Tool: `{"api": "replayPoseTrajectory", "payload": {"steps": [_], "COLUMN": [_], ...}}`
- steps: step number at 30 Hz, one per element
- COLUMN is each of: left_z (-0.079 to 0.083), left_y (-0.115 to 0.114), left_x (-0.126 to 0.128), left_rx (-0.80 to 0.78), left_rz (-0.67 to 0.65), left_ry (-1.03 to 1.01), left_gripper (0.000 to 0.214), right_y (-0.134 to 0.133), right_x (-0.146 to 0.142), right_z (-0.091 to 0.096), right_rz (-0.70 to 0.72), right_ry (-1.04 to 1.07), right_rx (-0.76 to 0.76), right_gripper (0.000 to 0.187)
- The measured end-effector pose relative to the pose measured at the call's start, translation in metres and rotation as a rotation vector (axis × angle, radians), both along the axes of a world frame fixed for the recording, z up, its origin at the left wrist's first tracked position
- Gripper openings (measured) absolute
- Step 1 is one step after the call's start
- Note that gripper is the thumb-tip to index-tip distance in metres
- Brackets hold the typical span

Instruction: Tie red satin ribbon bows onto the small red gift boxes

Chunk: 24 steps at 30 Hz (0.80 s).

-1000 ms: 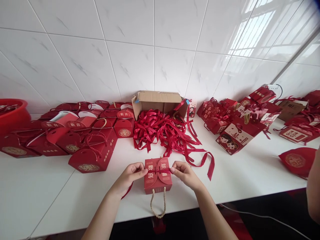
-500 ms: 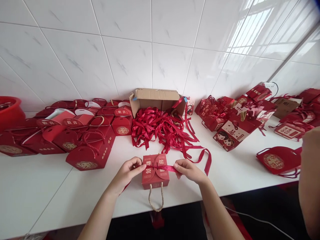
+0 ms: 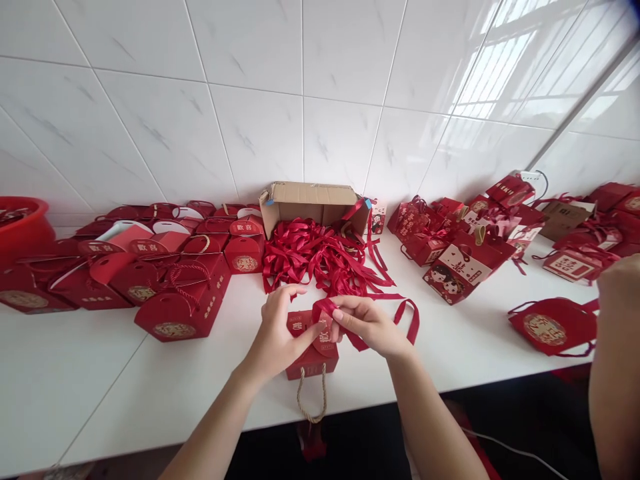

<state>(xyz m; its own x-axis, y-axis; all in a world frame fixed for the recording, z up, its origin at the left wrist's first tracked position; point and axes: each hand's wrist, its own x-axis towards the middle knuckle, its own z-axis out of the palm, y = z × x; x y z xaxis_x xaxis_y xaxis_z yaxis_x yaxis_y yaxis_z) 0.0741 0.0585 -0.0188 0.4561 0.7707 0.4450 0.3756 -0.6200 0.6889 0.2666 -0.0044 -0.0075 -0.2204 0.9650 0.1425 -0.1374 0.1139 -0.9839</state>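
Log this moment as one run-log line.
left hand: on red gift box | right hand: pinching red ribbon over box | box: on white table

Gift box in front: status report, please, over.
Right hand pinches ribbon loop over gift box. Left hand rests on box top, grip unclear. Ribbon pile just behind.
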Motion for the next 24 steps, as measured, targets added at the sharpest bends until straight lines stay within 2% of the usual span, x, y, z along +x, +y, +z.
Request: {"api": "replayPoseTrajectory", "payload": {"steps": [4,7,9,11,13,15,20,24], "left_z": [-0.004,-0.007,-0.006,-0.003,-0.001,0.001,0.000,-0.003], "left_y": [0.004,0.007,0.008,0.008,0.007,0.007,0.006,0.006], "left_x": [0.014,0.010,0.006,0.003,0.002,0.002,0.003,0.003], "left_rx": [0.052,0.067,0.105,0.145,0.162,0.166,0.161,0.148], "left_rz": [0.135,0.162,0.146,0.112,0.087,0.083,0.096,0.095], "left_ry": [-0.109,-0.131,-0.124,-0.111,-0.099,-0.102,-0.120,-0.143], "left_gripper": [0.037,0.038,0.030,0.016,0.009,0.009,0.009,0.009], "right_y": [-0.012,-0.018,-0.017,-0.012,-0.007,-0.003,0.002,0.005], "right_x": [0.002,0.008,0.010,0.009,0.004,-0.002,-0.015,-0.024], "right_z": [-0.005,-0.011,-0.011,-0.009,-0.005,-0.003,-0.007,-0.011], "right_rz": [-0.006,-0.040,-0.113,-0.179,-0.208,-0.239,-0.218,-0.260], "right_ry": [-0.055,-0.276,-0.460,-0.559,-0.541,-0.491,-0.383,-0.351], "right_rx": [-0.072,-0.120,-0.055,0.038,0.096,0.108,0.007,0.043], "right_gripper": [0.029,0.031,0.030,0.028,0.028,0.026,0.025,0.023]}}
